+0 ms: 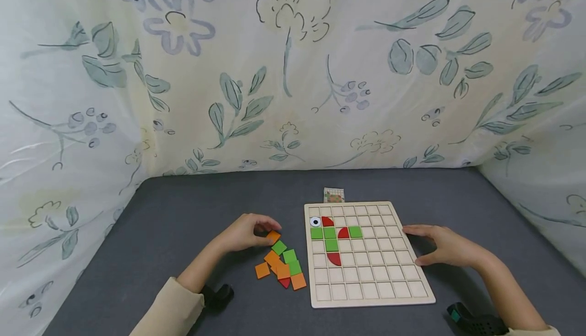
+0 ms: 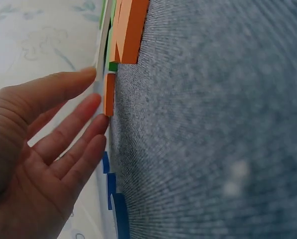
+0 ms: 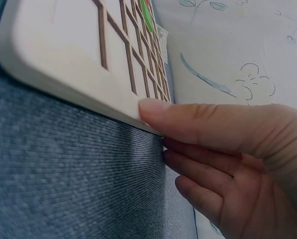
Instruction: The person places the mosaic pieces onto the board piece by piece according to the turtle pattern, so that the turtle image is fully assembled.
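- Orange tile (image 1: 273,236) at the fingertips of the left hand (image 1: 249,232), over the dark grey tabletop (image 1: 206,193); my left wrist feed shows its edge just past the finger ends.
- On that hand I see thumb and fingers apart, loosely bent; I cannot tell whether they touch the tile firmly.
- On the other side, the right hand (image 1: 439,244) has thumb and forefinger spread apart along the right edge of the pale gridded board (image 1: 381,275). My right wrist feed shows the thumb on its rim, the other fingers lower.
- Between the two hands lies the board. On its left part I make out a white eye piece (image 1: 315,222) beside a red quarter-round (image 1: 327,221); beneath run two green squares (image 1: 323,233), a red rounded piece (image 1: 343,233) and another green square, with one more green square and a red quarter-round below.
- Loose between left hand and board I have a cluster of orange and green tiles (image 1: 289,256), some overlapping, with a red piece (image 1: 285,282) partly covered near its lower end.
- Low in my left wrist feed stand blue pieces (image 2: 119,215).
- Small printed card (image 1: 333,195) at the board's far edge; flowered curtain (image 1: 293,138) behind.
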### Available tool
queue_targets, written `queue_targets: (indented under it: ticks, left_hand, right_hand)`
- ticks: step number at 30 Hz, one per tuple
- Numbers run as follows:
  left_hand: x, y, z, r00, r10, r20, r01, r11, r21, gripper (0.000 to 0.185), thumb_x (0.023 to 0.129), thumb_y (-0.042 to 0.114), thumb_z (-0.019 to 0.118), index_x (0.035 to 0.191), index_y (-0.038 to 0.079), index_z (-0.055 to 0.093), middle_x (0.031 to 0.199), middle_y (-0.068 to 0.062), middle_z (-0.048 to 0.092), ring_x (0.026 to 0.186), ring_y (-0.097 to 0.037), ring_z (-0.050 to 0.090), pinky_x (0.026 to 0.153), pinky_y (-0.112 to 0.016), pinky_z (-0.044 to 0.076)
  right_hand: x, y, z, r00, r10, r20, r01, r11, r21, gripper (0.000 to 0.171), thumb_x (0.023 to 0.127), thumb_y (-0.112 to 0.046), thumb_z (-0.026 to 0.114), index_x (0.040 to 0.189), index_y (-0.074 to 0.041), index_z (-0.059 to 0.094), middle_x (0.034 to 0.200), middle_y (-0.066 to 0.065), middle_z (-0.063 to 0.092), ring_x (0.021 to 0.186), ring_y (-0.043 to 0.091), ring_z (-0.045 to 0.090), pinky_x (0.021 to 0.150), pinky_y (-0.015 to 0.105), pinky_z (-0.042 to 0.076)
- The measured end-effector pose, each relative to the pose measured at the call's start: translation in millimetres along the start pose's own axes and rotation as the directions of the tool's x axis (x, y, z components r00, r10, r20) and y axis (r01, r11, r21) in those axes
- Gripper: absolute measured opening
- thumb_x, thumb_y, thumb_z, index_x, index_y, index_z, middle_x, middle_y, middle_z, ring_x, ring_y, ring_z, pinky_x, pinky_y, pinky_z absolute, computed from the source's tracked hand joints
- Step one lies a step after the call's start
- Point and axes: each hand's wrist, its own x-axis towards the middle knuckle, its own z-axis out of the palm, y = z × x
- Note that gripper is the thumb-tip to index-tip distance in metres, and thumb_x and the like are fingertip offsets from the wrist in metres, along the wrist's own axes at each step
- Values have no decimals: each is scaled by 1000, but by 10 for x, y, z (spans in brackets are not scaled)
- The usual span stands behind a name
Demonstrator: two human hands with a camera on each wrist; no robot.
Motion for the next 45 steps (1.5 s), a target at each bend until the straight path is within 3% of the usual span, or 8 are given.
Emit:
queue_targets:
  ticks: [9, 21, 27, 36, 45]
  left_hand:
    - [-14, -6, 9, 999, -18, 49, 19, 1000, -19, 36, 78, 13, 73, 113, 10, 64, 111, -2, 65, 101, -18, 58, 88, -35, 47]
    - [55, -40, -5, 990, 26, 139, -21, 999, -38, 39, 78, 7, 72, 116, 12, 63, 112, 1, 64, 102, -16, 57, 89, -33, 46]
    - [81, -49, -15, 989, 24, 145, -19, 999, -39, 38, 78, 5, 72, 115, 11, 64, 110, 0, 64, 99, -14, 57, 89, -30, 46]
    - [90, -38, -8, 998, -14, 68, 14, 1000, 5, 37, 76, 13, 75, 111, 10, 65, 101, 1, 65, 89, -13, 58, 82, -26, 49]
    - [53, -33, -40, 996, -15, -91, 14, 1000, -15, 38, 75, 22, 77, 109, 9, 66, 92, 1, 64, 82, -13, 58, 73, -24, 50]
  right_hand:
    - [7, 26, 20, 1000, -17, -8, 17, 1000, -15, 80, 71, -32, 77, 132, 7, 44, 134, 32, 41, 121, 53, 34, 89, 63, 35]
    - [15, 50, 44, 1000, -11, -14, 10, 1000, -16, 80, 71, -31, 78, 133, 6, 44, 134, 32, 41, 121, 53, 35, 88, 63, 36]
    - [19, 51, 45, 1000, -1, -19, 0, 1000, -18, 79, 70, -30, 78, 132, 6, 44, 133, 32, 41, 121, 52, 35, 89, 63, 36]
    - [3, 55, 36, 1000, -22, -13, 22, 1000, -10, 79, 72, -29, 77, 133, 7, 43, 134, 32, 40, 121, 53, 34, 88, 64, 35]
    - [5, 60, 38, 1000, -15, -11, 15, 1000, -9, 80, 71, -33, 77, 133, 6, 43, 134, 32, 40, 121, 53, 34, 89, 64, 35]
